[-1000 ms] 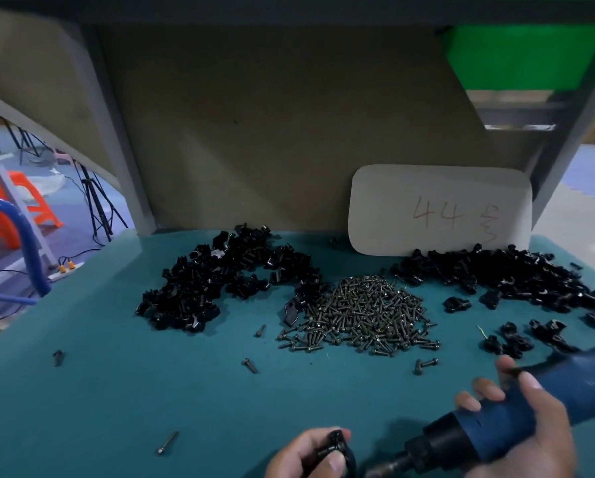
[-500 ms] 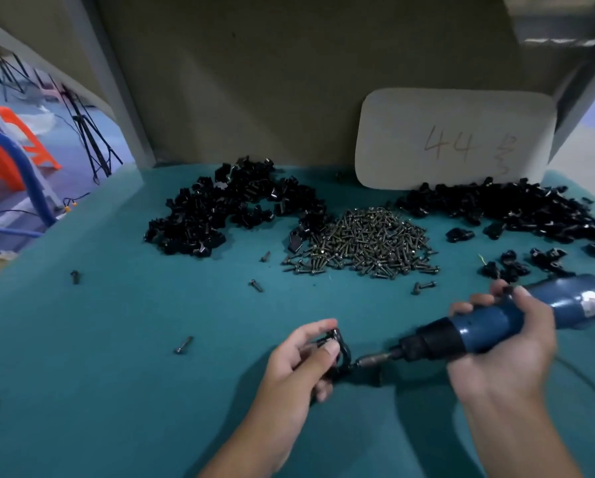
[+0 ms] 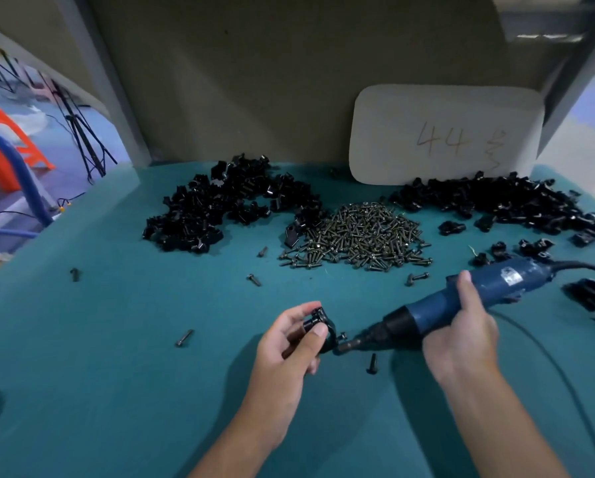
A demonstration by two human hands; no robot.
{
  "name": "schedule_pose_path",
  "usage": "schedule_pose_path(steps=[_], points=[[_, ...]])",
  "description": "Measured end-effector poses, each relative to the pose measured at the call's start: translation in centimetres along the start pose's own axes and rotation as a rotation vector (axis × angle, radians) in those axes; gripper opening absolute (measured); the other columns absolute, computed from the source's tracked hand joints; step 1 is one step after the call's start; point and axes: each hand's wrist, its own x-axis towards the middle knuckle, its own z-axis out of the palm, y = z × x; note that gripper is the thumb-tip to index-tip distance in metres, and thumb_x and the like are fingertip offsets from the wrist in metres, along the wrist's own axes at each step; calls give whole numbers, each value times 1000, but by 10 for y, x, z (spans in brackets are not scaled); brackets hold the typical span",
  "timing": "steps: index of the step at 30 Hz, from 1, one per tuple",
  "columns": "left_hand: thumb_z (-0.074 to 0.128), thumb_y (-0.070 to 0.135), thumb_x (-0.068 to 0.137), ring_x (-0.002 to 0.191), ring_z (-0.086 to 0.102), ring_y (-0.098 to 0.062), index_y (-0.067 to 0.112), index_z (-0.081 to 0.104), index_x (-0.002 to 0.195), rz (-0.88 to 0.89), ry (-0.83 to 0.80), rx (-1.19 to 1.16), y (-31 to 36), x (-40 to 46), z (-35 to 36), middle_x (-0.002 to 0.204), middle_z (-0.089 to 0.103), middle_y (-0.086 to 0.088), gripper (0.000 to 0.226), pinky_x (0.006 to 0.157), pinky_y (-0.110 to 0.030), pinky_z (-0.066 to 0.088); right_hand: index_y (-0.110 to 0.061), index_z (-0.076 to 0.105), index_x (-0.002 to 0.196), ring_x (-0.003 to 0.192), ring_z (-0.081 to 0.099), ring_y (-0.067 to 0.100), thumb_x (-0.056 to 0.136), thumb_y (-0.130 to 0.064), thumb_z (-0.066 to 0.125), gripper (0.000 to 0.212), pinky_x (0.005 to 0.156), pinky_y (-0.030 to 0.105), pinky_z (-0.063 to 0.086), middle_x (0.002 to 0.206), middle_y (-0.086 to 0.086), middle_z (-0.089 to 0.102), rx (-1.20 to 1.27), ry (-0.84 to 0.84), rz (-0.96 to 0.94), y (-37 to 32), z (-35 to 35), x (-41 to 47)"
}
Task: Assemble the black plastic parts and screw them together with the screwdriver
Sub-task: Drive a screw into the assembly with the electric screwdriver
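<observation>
My left hand (image 3: 291, 343) pinches a small black plastic assembly (image 3: 318, 326) between thumb and fingers, just above the teal table. My right hand (image 3: 461, 326) grips a blue electric screwdriver (image 3: 461, 301), its black nose and bit (image 3: 349, 343) pointing left and touching the right side of the assembly. A pile of screws (image 3: 358, 236) lies in the middle of the table. One heap of black plastic parts (image 3: 227, 208) sits at the left, another (image 3: 503, 205) at the right.
Loose screws lie scattered on the teal table (image 3: 116, 339), one (image 3: 372, 363) right below the bit and one (image 3: 184, 338) to the left. A white card marked 44 (image 3: 444, 132) leans on the back wall. The screwdriver's cable (image 3: 565, 381) loops at the right.
The view has tilted down and both hands sit higher in the frame. The bit now touches the assembly. A loose screw lies below the bit.
</observation>
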Motion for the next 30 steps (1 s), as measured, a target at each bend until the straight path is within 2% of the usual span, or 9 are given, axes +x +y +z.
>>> schedule_pose_path(steps=[7, 10, 14, 17, 19, 21, 25, 28, 30], points=[[72, 53, 74, 79, 64, 3, 39, 74, 109, 95, -4, 53, 4, -4, -1, 98, 76, 9, 38, 75, -12, 48, -22, 61, 105, 97, 70, 15, 97, -40, 65, 20, 70, 21, 51, 110, 2, 71, -537, -150, -22, 0, -20, 12], [74, 51, 75, 82, 65, 2, 40, 73, 110, 114, -19, 67, 6, -5, 2, 101, 76, 8, 36, 77, -14, 49, -14, 64, 110, 86, 75, 23, 92, -48, 67, 38, 60, 32, 61, 103, 9, 73, -805, -259, 26, -19, -25, 22], [75, 48, 76, 100, 70, -5, 42, 73, 112, 136, -62, 116, 9, -9, 5, 109, 76, 8, 36, 82, -17, 52, -11, 64, 99, 54, 71, 24, 86, -68, 63, 58, 50, 33, 56, 87, 12, 73, -1186, -197, -16, -29, -24, 28], [74, 49, 78, 102, 71, -9, 45, 70, 115, 165, -114, 223, 9, -14, 5, 110, 75, 9, 37, 83, -21, 54, -8, 65, 86, 51, 68, 25, 92, -72, 42, 68, 52, 35, 56, 71, 12, 71, -1558, -166, -142, -33, -23, 25], [73, 49, 80, 104, 70, -10, 49, 65, 118, 215, -132, 316, 7, -17, 7, 113, 74, 13, 38, 87, -21, 53, -12, 63, 73, 62, 66, 31, 96, -67, 37, 64, 58, 40, 53, 65, 11, 66, -1731, -156, -392, -33, -26, 17], [74, 49, 80, 106, 69, -9, 51, 62, 118, 260, -141, 365, 3, -18, 7, 112, 72, 17, 40, 89, -19, 51, -19, 57, 68, 62, 62, 27, 98, -58, 44, 50, 56, 37, 44, 57, 3, 61, -1556, -279, -572, -26, -29, -6], [78, 43, 80, 94, 73, -8, 41, 66, 105, 303, -148, 381, 3, -18, 10, 100, 76, 11, 28, 83, -20, 53, -39, 65, 92, 84, 71, 6, 80, -58, 53, 26, 77, 33, 51, 89, -11, 76, -973, -653, -349, 10, -25, -74], [73, 34, 86, 89, 72, -11, 31, 68, 90, 449, -78, 503, -1, -20, 15, 97, 75, 8, 7, 80, -22, 54, -37, 71, 92, 88, 71, 6, 80, -42, 57, 20, 77, 21, 49, 93, -8, 77, -895, -680, -269, 34, -26, -99], [66, 40, 91, 84, 69, -11, 29, 65, 82, 495, 12, 616, 3, -19, 20, 93, 71, 8, 14, 75, -22, 52, -30, 74, 95, 88, 71, 8, 84, -37, 57, 22, 78, 23, 49, 93, -7, 77, -898, -658, -277, 40, -26, -101]])
